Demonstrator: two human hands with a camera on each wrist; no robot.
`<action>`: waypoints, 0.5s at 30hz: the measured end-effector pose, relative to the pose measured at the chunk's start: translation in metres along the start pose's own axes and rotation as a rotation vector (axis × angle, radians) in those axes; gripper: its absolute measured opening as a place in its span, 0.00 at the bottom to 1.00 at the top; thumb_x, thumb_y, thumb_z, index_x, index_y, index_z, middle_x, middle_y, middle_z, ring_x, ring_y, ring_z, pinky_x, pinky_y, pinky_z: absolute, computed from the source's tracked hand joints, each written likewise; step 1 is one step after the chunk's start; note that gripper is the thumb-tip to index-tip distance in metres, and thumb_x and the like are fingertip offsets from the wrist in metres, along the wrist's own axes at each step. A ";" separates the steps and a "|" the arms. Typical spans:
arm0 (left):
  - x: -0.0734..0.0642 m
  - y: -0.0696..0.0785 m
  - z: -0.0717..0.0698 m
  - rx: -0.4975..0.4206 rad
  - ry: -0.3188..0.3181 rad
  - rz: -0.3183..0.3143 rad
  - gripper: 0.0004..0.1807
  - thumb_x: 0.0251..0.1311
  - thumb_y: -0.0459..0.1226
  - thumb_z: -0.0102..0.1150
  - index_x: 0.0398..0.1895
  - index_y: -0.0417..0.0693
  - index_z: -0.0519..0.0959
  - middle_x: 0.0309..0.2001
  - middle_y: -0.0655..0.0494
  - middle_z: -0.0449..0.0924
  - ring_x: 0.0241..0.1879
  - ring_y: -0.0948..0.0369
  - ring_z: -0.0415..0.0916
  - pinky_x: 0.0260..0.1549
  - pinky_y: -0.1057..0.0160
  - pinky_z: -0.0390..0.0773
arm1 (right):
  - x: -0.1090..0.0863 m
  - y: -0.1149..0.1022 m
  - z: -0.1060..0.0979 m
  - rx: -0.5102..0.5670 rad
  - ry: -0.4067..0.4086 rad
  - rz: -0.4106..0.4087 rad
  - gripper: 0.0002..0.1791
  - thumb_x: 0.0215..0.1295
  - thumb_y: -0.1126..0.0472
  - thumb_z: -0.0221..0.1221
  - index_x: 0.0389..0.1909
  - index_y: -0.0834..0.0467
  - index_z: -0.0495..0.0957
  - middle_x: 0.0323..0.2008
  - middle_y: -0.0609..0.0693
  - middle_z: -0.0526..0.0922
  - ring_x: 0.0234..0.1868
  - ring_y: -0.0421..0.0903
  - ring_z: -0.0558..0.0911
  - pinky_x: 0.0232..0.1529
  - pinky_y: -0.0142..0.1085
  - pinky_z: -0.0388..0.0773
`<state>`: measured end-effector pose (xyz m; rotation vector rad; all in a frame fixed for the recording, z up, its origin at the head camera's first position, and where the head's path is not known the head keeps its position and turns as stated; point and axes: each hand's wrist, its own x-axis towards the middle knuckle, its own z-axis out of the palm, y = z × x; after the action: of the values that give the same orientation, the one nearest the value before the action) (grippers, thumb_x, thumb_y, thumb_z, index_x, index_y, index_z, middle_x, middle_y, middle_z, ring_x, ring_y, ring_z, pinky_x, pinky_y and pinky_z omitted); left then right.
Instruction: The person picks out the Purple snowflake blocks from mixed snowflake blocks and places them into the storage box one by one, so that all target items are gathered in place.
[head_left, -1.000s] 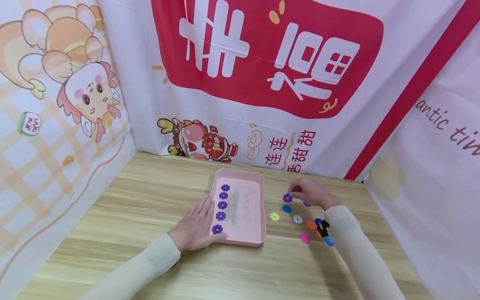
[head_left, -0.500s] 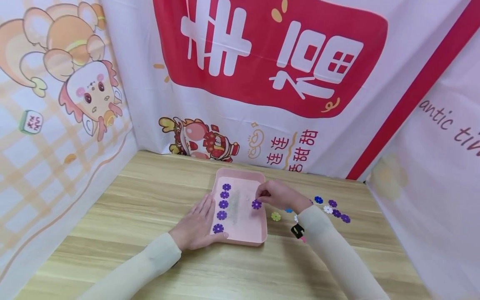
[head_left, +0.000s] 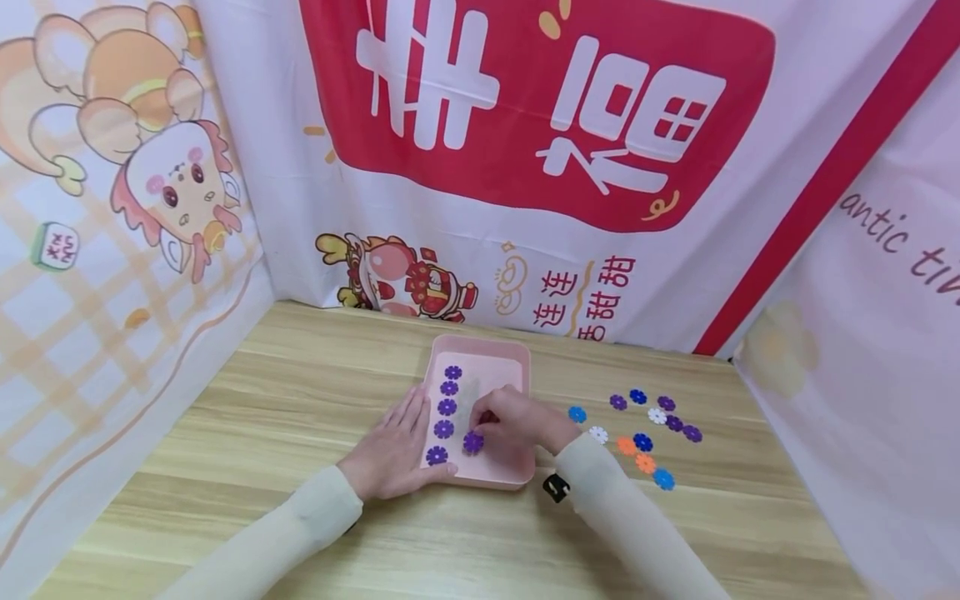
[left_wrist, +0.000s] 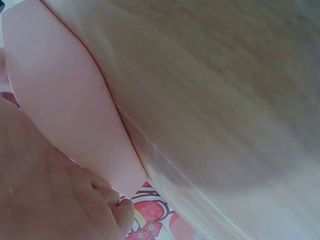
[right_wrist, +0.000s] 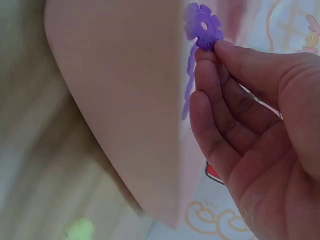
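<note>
In the head view, a pink tray (head_left: 491, 482) sits on the wooden table. My left hand (head_left: 392, 450) rests along its left rim with extended fingers, thumb over the near corner; the left wrist view shows that hand (left_wrist: 55, 185) over the tray's outer wall (left_wrist: 65, 90). Several purple snowflake discs (head_left: 447, 407) form a column along the tray's left side. Inside the tray, my right hand (head_left: 513, 417) pinches another purple snowflake disc (head_left: 472, 442), right of the column's lower end. Thumb and index fingertip grip its edge in the right wrist view, where the disc (right_wrist: 214, 31) stands above the tray wall (right_wrist: 115, 100).
Right of the tray lie loose discs: light blue (head_left: 663, 478), orange (head_left: 645, 463), dark blue (head_left: 642, 442), white (head_left: 657, 417) and purple (head_left: 692, 434). A blurred yellow-green disc (right_wrist: 80, 229) shows in the right wrist view. A printed cloth (head_left: 555, 267) hangs behind the table.
My right hand has moved left from the loose discs, over the tray's right rim and into the tray, carrying a purple snowflake disc. The left hand has stayed on the rim.
</note>
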<state>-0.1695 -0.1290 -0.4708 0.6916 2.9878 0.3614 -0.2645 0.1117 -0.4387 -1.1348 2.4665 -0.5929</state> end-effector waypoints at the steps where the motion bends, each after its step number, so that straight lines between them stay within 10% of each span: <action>1: 0.000 0.000 0.000 0.007 0.000 0.002 0.63 0.69 0.73 0.47 0.82 0.27 0.49 0.85 0.31 0.36 0.85 0.37 0.40 0.84 0.41 0.51 | 0.000 -0.001 0.003 0.001 -0.003 0.006 0.05 0.73 0.64 0.65 0.39 0.53 0.89 0.38 0.43 0.91 0.39 0.33 0.85 0.47 0.24 0.84; 15: 0.000 0.002 -0.003 0.011 -0.002 -0.003 0.62 0.69 0.71 0.49 0.81 0.25 0.51 0.84 0.29 0.40 0.85 0.36 0.42 0.84 0.41 0.52 | 0.000 0.001 0.025 0.016 -0.016 0.054 0.06 0.76 0.60 0.64 0.40 0.49 0.89 0.34 0.38 0.88 0.34 0.31 0.82 0.47 0.26 0.83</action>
<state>-0.1685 -0.1280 -0.4673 0.6874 2.9904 0.3446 -0.2531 0.1063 -0.4602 -1.0596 2.4658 -0.5845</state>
